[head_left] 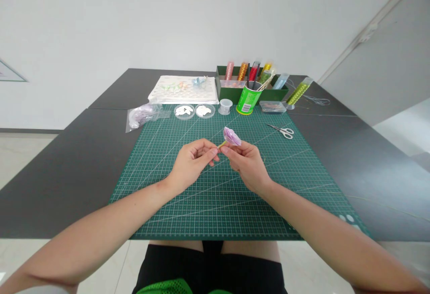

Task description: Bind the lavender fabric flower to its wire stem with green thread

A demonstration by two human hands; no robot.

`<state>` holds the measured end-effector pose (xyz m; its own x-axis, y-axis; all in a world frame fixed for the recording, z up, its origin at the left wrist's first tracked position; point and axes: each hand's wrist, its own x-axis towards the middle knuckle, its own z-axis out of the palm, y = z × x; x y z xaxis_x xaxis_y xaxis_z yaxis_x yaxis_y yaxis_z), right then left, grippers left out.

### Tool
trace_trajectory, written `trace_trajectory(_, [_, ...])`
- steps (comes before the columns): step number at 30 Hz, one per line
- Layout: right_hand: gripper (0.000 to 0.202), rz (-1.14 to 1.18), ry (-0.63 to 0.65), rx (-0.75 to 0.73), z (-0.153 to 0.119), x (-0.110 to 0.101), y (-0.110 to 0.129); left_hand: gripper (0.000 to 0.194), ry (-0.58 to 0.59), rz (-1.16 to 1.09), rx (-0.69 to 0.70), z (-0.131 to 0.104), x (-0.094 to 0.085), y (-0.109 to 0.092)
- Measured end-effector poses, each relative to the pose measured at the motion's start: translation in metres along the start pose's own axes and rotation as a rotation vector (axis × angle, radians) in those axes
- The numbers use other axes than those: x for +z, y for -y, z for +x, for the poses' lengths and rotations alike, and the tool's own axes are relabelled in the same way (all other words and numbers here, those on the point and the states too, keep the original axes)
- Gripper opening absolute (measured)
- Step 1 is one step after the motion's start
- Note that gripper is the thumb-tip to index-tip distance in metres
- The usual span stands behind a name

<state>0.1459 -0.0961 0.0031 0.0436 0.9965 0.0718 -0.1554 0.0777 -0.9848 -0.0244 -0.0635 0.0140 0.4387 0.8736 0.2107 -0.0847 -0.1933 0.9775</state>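
A purple artificial flower (232,136) with a thin yellow-green stem is held above the middle of the green cutting mat (208,213). My left hand (195,159) pinches the stem's lower end between thumb and forefinger. On the other side, my right hand (247,162) is closed at the stem just below the bloom, thumb against fingers. Both thumbs nearly meet at the stem. The flower tilts up and to the right, its petals over the right fingertips. What lies inside the curled fingers is hidden.
Behind the hands stand a green can (246,101) of sticks, two dishes of white pieces (184,111), and a small clear tub (225,106). White-handled scissors (285,131) lie right. A green box (231,93) holds colored tubes. A plastic bag (143,114) lies left, paper sheets (168,96) behind.
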Motion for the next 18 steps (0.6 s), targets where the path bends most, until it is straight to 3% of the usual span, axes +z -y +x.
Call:
trace_trajectory(7, [0.012,-0.512,0.068,-0.381,-0.002,-0.009,0.002,0.019,-0.095,0.109,0.022,0.001,-0.003,-0.002])
trace_trajectory(12, [0.014,-0.648,0.181,-0.576,-0.006,-0.013,0.008,0.020,-0.153,0.246,0.013,0.006,-0.008,0.000])
trace_trajectory(14, [0.016,-0.632,0.265,-0.513,-0.006,-0.015,0.015,0.019,-0.151,0.318,-0.025,0.007,-0.010,0.000])
trace_trajectory(18, [0.021,-0.495,0.412,-0.238,-0.004,-0.023,0.032,0.016,-0.102,0.515,-0.043,0.008,-0.011,0.000])
